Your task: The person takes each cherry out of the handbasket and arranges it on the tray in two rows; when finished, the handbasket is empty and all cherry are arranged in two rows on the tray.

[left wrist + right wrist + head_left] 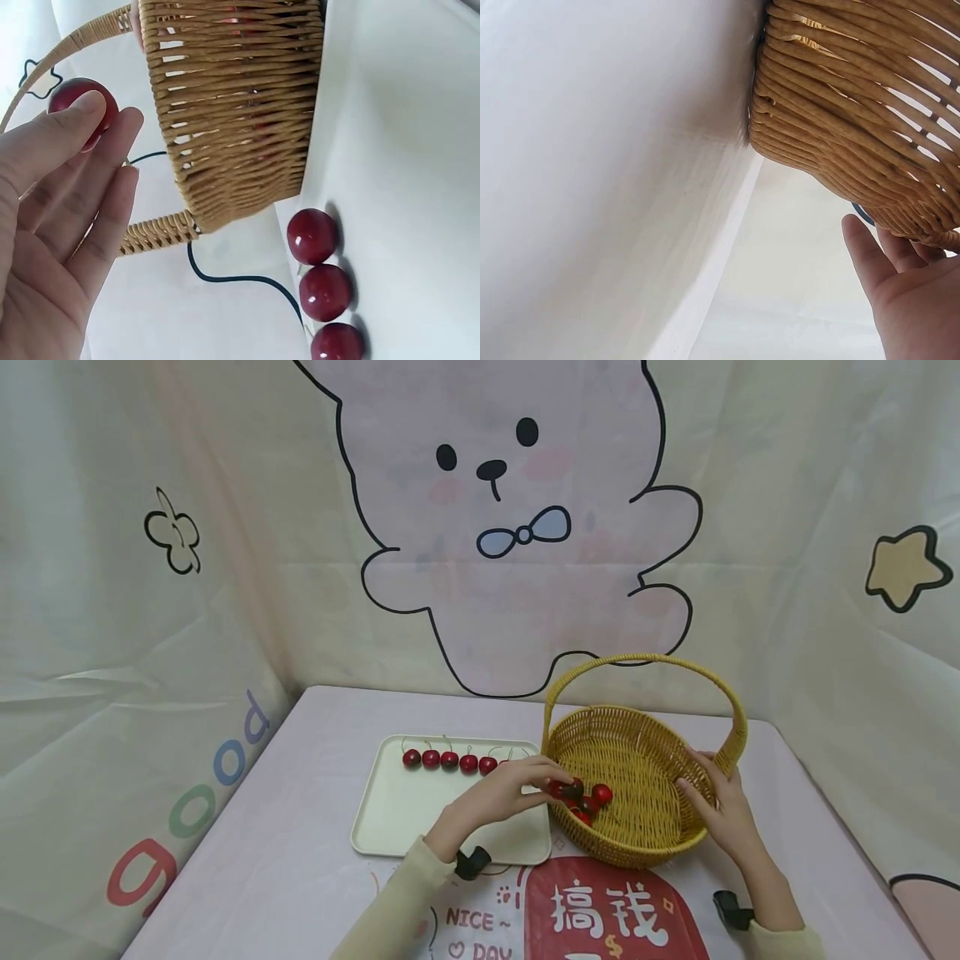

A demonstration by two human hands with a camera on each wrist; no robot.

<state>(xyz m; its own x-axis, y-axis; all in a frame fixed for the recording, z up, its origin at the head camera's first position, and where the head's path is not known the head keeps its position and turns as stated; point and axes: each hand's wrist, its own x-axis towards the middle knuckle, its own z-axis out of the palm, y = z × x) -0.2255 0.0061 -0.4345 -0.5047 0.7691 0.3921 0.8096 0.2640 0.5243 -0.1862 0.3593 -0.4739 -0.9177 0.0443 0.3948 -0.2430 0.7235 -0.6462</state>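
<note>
My left hand [510, 789] is above the left rim of the yellow-brown wicker basket [637, 752]. In the left wrist view, its thumb and fingers pinch a dark red cherry [69, 94]. Several cherries [602, 794] lie inside the basket, against its left side and partly hidden by that hand. At the opposite side, my right hand [723, 814] grips the basket's rim near the foot of the handle, thumb inward. A row of cherries with stems [449, 761] lines the far edge of a cream tray [420, 818], left of the basket.
The basket's tall arched handle [645, 657] rises over it. Beneath everything is a table with a pale cover [300, 827], printed with a red patch [615, 906] at the front. Fabric walls [750, 485] with cartoon drawings stand at the back and sides.
</note>
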